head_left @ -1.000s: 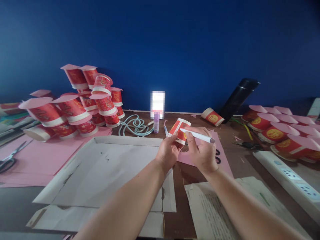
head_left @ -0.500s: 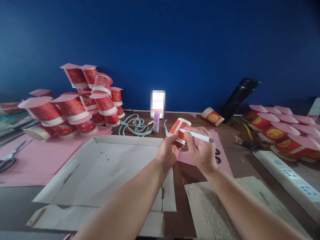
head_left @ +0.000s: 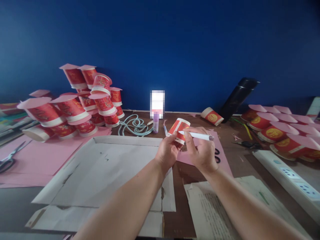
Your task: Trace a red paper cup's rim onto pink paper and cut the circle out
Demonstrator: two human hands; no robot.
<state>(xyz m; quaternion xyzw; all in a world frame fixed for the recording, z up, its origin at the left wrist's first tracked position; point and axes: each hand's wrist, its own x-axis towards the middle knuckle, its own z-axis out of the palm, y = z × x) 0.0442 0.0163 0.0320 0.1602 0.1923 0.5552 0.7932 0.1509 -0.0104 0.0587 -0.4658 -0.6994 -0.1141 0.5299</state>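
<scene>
Near the middle of the table, my left hand (head_left: 168, 151) is closed around a red and white paper cup (head_left: 178, 128), tilted, with a pale stripe down its side. My right hand (head_left: 201, 151) grips a white marker pen (head_left: 200, 135) between thumb and fingers. The pen's tip points left and lies against or just in front of the cup's side; whether it touches I cannot tell. Beneath my right hand lies a pink sheet (head_left: 221, 156) with scissors partly covered, only their black handles (head_left: 217, 155) showing.
Stacked red cups with pink paper tops (head_left: 75, 106) rise at the left, beside scissors (head_left: 10, 160). A flattened white carton (head_left: 100, 173) lies in front. A glue stick (head_left: 155, 123), coiled cable (head_left: 135, 125), lying cup (head_left: 212, 116), black flask (head_left: 238, 98) and power strip (head_left: 287, 176) surround the hands.
The pen's tip has shifted slightly down and left along the cup's side, and the pen lies flatter. My left hand keeps the cup almost still.
</scene>
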